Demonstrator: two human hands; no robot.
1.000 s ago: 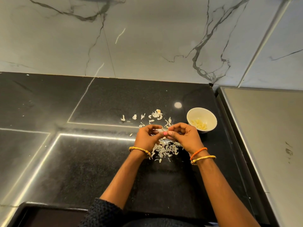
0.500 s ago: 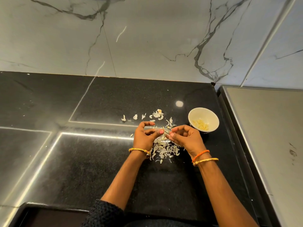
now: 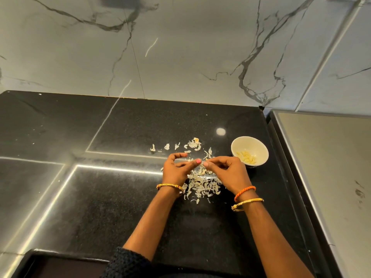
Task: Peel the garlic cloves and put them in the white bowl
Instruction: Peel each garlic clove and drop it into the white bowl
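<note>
Since half a second ago I see my two hands have drawn back together, fingertips meeting over the peel pile (image 3: 201,184). My left hand (image 3: 176,170) is curled, thumb and forefinger pinched; my right hand (image 3: 226,171) is curled too. Whether a garlic clove sits between them I cannot tell. The white bowl (image 3: 249,151), just right of my right hand on the black counter (image 3: 120,207), holds peeled cloves (image 3: 246,157).

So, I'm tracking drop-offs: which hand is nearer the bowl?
Right. The right hand sits just left of the bowl; the left hand is farther left.
</note>
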